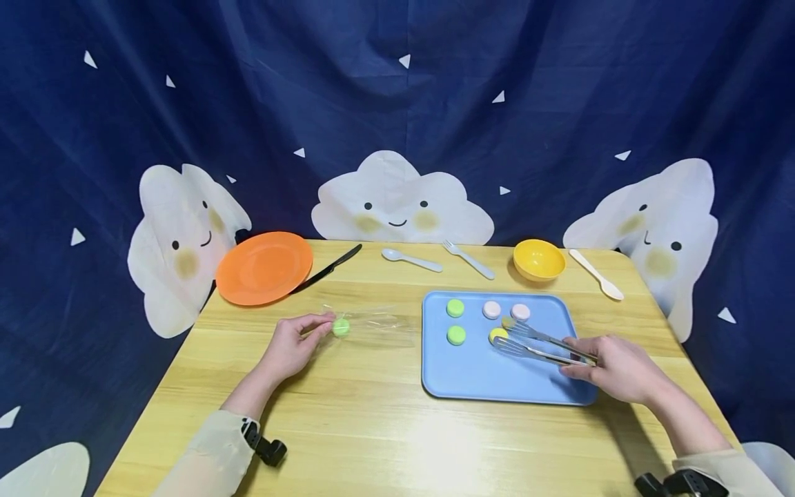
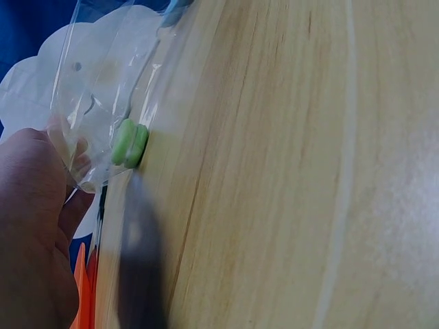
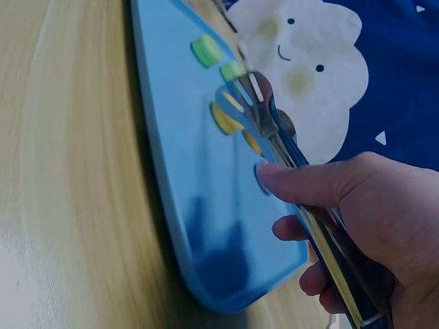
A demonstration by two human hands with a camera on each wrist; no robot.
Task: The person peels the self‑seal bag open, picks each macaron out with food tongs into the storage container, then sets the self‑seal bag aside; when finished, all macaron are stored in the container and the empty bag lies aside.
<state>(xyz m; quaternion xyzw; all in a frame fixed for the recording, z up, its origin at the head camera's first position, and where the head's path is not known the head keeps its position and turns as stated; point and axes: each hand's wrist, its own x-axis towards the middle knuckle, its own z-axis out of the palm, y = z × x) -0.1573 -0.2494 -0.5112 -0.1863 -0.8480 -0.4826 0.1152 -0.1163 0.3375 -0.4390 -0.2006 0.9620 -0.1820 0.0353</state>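
Both our sleeves sit closest to the lens, cream cuffs with black wrist mounts. Our left hand (image 1: 292, 348) rests on the pale wooden worktop (image 1: 373, 428), fingertips pinching the near edge of a clear plastic bag (image 1: 373, 321). One green round macaron (image 1: 340, 327) lies inside the bag, just past those fingertips; the left wrist view shows it (image 2: 130, 144) on edge against the film.

Our right hand (image 1: 615, 369) curls round the handles of metal slotted tongs (image 1: 540, 342), thumb pressed on top. Tongs reach forward and to the left of the hand, over a light blue rectangular plastic tray (image 1: 497, 383). Tong tips sit at a yellow round macaron (image 1: 497, 335); we cannot tell if they touch it.

Beyond the tongs on the tray: two more green macarons (image 1: 456, 308), two pink macarons (image 1: 492, 309).

Far from the left hand: orange round plate (image 1: 263, 268), black plastic knife (image 1: 326, 269). Far edge: pale blue spoon (image 1: 410, 260), pale blue fork (image 1: 468, 259), yellow bowl (image 1: 539, 259), cream spoon (image 1: 596, 274).
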